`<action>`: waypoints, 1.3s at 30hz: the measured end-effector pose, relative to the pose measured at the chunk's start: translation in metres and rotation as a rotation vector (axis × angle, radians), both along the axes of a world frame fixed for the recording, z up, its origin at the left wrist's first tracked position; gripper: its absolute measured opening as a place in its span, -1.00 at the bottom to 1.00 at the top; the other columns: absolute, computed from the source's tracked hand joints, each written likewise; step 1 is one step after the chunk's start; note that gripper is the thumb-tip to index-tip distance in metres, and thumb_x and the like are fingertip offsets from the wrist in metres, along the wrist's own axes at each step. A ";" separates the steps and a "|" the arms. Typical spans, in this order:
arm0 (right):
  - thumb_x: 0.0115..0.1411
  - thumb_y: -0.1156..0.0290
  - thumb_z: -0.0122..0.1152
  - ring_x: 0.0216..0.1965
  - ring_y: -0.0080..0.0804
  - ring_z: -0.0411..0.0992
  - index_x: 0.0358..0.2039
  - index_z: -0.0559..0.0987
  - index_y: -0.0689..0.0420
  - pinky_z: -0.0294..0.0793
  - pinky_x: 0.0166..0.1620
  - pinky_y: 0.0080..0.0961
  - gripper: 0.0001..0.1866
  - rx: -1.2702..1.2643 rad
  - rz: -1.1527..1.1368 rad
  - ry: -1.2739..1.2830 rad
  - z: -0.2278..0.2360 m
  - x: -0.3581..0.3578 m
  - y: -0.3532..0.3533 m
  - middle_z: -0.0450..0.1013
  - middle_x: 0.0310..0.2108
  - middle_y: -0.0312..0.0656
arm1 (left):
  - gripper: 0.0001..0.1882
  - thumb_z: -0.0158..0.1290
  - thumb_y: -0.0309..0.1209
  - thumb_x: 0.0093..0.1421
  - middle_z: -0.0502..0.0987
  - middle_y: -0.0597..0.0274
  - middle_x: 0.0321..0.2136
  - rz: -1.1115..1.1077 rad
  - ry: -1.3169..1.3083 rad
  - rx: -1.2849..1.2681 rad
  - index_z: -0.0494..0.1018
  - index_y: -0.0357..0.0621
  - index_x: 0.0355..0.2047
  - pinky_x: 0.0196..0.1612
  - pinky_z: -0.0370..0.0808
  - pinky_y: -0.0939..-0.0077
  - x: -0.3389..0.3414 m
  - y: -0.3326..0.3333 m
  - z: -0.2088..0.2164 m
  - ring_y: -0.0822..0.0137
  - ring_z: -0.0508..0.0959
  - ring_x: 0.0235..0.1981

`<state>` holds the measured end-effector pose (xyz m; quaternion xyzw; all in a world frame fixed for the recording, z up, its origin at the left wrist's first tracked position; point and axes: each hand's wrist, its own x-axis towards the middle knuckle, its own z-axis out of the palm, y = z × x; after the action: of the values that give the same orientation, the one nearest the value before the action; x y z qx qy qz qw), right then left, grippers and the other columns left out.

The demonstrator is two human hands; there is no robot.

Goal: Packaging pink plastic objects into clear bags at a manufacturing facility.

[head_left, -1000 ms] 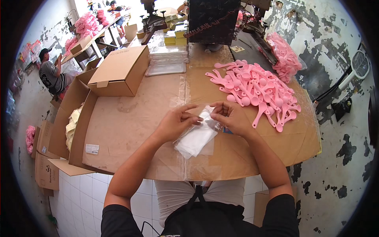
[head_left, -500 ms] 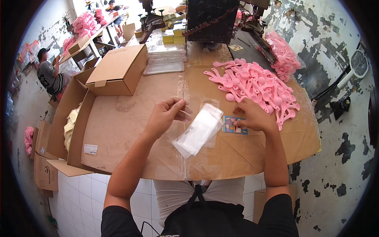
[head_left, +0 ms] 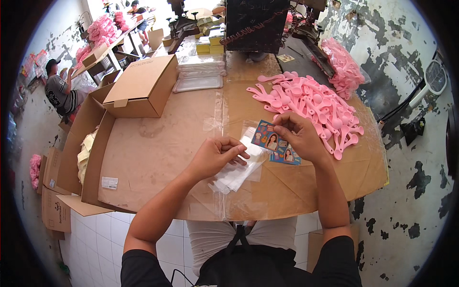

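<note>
Right hand (head_left: 300, 138) now on printed card (head_left: 272, 141), bag (head_left: 237, 168) under left grip (head_left: 217, 155).

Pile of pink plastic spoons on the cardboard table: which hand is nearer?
Right. The right hand sits at the edge of the pile of pink plastic spoons, on a printed card; the left hand is farther left, on clear bags.

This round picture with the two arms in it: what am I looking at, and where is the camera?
The camera sits on a person's head and looks down, so the arms entering from below are their own. Its wide lens bends straight edges. The left hand holds a clear plastic bag. The right hand pinches a colourful printed card, with more cards lying beneath. They work over a table covered in cardboard. On it lie a pile of pink spoons and a closed cardboard box.
</note>
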<state>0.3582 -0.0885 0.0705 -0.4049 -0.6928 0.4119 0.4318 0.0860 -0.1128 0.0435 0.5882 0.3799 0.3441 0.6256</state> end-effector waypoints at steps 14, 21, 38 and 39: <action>0.24 0.45 0.33 -0.32 -0.50 0.50 -0.05 0.60 0.18 0.48 -0.24 -0.53 -0.73 0.245 0.155 -0.220 -0.007 -0.034 -0.019 0.54 -0.30 -0.23 | -0.73 0.07 -0.38 0.41 0.67 0.13 -0.25 -0.034 0.227 0.166 0.51 -0.38 -0.04 -0.21 0.62 0.54 0.006 -0.007 -0.002 0.42 0.67 -0.26; 0.23 0.36 0.37 -0.29 -0.53 0.49 0.01 0.58 0.22 0.49 -0.28 -0.54 -0.63 0.227 0.018 -0.022 -0.022 -0.040 -0.018 0.56 -0.24 -0.20 | -0.76 0.06 -0.39 0.42 0.66 0.20 -0.26 0.150 -0.124 0.140 0.51 -0.35 -0.06 -0.20 0.59 0.59 0.002 0.001 -0.009 0.51 0.63 -0.26; 0.13 0.42 0.29 -0.09 -0.12 0.41 -0.20 0.59 0.15 0.35 0.04 -0.18 -0.79 0.506 -0.540 -0.771 -0.047 0.005 0.044 0.50 -0.21 -0.10 | -0.75 0.06 -0.41 0.41 0.66 0.22 -0.25 0.166 -0.027 0.186 0.53 -0.34 -0.02 -0.19 0.56 0.64 0.004 -0.001 -0.010 0.57 0.58 -0.27; 0.11 0.42 0.32 -0.08 -0.13 0.41 -0.19 0.59 0.12 0.34 0.04 -0.19 -0.77 0.416 -0.530 -0.727 -0.045 0.003 0.043 0.49 -0.19 -0.10 | -0.76 0.06 -0.43 0.41 0.66 0.19 -0.24 0.157 -0.018 0.182 0.52 -0.36 -0.03 -0.15 0.57 0.62 0.003 -0.002 -0.009 0.55 0.59 -0.23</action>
<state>0.3611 -0.0459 0.0251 -0.5900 -0.7393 -0.0269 0.3235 0.0891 -0.1153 0.0340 0.6079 0.3866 0.4304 0.5439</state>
